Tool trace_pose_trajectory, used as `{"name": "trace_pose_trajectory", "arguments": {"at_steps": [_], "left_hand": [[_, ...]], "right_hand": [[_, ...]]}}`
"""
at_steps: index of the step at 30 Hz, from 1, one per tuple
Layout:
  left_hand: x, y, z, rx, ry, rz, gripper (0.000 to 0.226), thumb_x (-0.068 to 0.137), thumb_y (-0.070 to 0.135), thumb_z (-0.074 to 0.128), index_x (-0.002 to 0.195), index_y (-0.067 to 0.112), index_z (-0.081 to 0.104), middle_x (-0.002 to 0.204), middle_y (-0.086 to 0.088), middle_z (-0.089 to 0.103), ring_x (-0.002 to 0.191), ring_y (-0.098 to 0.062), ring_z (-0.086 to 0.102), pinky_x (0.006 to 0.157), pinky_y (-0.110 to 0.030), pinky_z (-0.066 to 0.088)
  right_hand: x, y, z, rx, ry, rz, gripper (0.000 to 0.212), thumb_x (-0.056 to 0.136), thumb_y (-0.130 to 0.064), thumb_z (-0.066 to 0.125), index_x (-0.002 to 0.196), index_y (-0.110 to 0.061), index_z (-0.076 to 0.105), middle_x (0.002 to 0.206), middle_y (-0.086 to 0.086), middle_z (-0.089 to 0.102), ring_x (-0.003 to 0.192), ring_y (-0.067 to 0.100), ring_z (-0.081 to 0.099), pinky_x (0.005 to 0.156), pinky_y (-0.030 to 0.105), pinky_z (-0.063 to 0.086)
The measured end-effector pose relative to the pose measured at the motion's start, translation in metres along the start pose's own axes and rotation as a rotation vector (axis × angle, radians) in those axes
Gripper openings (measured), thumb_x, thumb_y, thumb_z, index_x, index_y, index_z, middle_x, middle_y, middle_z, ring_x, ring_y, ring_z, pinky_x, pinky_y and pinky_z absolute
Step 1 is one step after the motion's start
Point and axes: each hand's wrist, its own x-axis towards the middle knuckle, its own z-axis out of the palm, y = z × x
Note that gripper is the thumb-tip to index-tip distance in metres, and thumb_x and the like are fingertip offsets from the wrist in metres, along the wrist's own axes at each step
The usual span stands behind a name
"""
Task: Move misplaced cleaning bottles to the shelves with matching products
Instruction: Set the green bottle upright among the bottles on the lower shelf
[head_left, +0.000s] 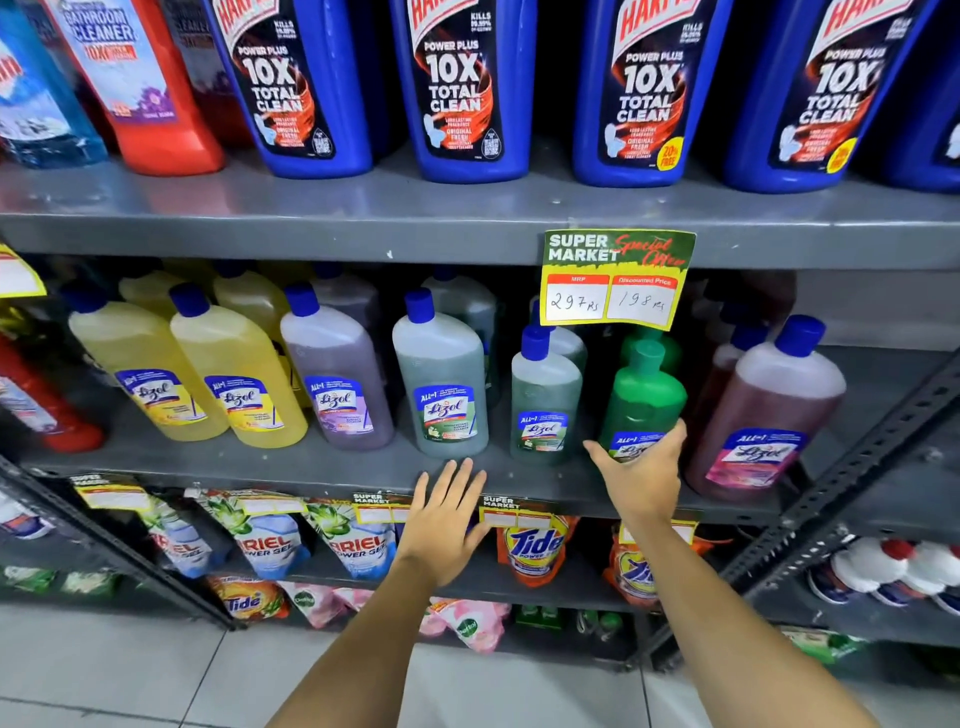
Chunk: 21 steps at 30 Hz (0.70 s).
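Head view: right hand open against green bottle at shelf edge; left hand open, empty.

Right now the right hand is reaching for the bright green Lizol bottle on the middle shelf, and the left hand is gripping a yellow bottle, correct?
Not quite. The head view shows the left hand empty, fingers spread open in front of the middle shelf edge, gripping nothing. The rest holds: the right hand is reaching for the bright green Lizol bottle on that shelf.
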Motion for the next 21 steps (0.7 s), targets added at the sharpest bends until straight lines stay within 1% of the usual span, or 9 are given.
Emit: {"name": "trace_pose_trajectory", "arguments": {"at_steps": [7, 10, 13, 15, 17, 18, 20, 21], "left_hand": [[0.0, 0.004, -0.001, 0.02, -0.003, -0.013, 0.065, 0.095, 0.054, 0.023, 0.148, 0.016, 0.033, 0.152, -0.007, 0.036, 0.141, -0.027, 0.029, 0.11, -0.055, 0.024], [-0.001, 0.005, -0.001, 0.027, -0.012, -0.011, 0.066, 0.095, 0.055, 0.023, 0.148, 0.016, 0.033, 0.153, -0.007, 0.035, 0.141, -0.027, 0.028, 0.11, -0.055, 0.023], [-0.006, 0.009, -0.005, 0.032, -0.009, -0.025, 0.069, 0.097, 0.057, 0.015, 0.147, 0.014, 0.033, 0.153, -0.008, 0.035, 0.141, -0.026, 0.028, 0.112, -0.056, 0.023], [-0.011, 0.012, -0.01, 0.024, 0.039, -0.022, 0.069, 0.099, 0.057, 0.012, 0.148, 0.012, 0.031, 0.155, -0.008, 0.029, 0.143, -0.025, 0.022, 0.114, -0.055, 0.017], [-0.017, 0.013, -0.023, 0.022, 0.119, -0.002, 0.065, 0.099, 0.053, 0.02, 0.149, 0.013, 0.029, 0.158, -0.008, 0.019, 0.146, -0.023, 0.011, 0.112, -0.053, 0.013], [-0.019, 0.011, -0.033, 0.022, 0.163, 0.006, 0.062, 0.099, 0.051, 0.025, 0.149, 0.014, 0.03, 0.159, -0.008, 0.016, 0.147, -0.023, 0.007, 0.113, -0.053, 0.013], [-0.025, 0.005, -0.06, 0.021, 0.265, 0.004, 0.059, 0.099, 0.047, 0.031, 0.147, 0.014, 0.034, 0.159, -0.008, 0.016, 0.147, -0.023, 0.005, 0.114, -0.053, 0.013], [-0.028, 0.0, -0.076, 0.019, 0.317, -0.01, 0.058, 0.098, 0.046, 0.032, 0.147, 0.014, 0.034, 0.159, -0.008, 0.016, 0.147, -0.024, 0.006, 0.115, -0.053, 0.013]], "right_hand": [[0.002, 0.002, -0.002, -0.018, -0.023, -0.021, 0.119, 0.065, -0.046, 0.087, 0.152, -0.014, 0.013, 0.144, 0.011, 0.049, 0.123, 0.038, 0.055, 0.096, 0.048, 0.047], [0.002, 0.005, -0.005, -0.032, -0.056, -0.031, 0.12, 0.065, -0.049, 0.086, 0.152, -0.015, 0.012, 0.146, 0.011, 0.046, 0.124, 0.038, 0.054, 0.096, 0.049, 0.047], [-0.01, 0.01, -0.01, 0.011, -0.065, -0.028, 0.121, 0.061, -0.047, 0.089, 0.152, -0.012, 0.015, 0.146, 0.016, 0.038, 0.129, 0.039, 0.047, 0.1, 0.052, 0.045], [-0.032, 0.013, -0.016, 0.109, -0.017, -0.076, 0.112, 0.065, -0.046, 0.086, 0.15, -0.011, 0.02, 0.145, 0.015, 0.033, 0.131, 0.033, 0.044, 0.106, 0.052, 0.043], [-0.057, 0.012, -0.021, 0.198, -0.031, -0.23, 0.089, 0.079, -0.047, 0.074, 0.146, -0.012, 0.028, 0.141, 0.01, 0.035, 0.129, 0.025, 0.045, 0.108, 0.051, 0.042], [-0.067, 0.007, -0.022, 0.201, -0.068, -0.346, 0.075, 0.086, -0.046, 0.067, 0.144, -0.013, 0.033, 0.14, 0.007, 0.037, 0.129, 0.023, 0.045, 0.108, 0.05, 0.041], [-0.079, -0.016, -0.023, 0.153, -0.16, -0.646, 0.056, 0.095, -0.042, 0.054, 0.14, -0.012, 0.042, 0.141, 0.004, 0.042, 0.132, 0.021, 0.044, 0.109, 0.047, 0.04], [-0.081, -0.036, -0.022, 0.133, -0.201, -0.818, 0.051, 0.096, -0.04, 0.051, 0.138, -0.01, 0.046, 0.141, 0.005, 0.044, 0.134, 0.021, 0.044, 0.11, 0.044, 0.039]]}}
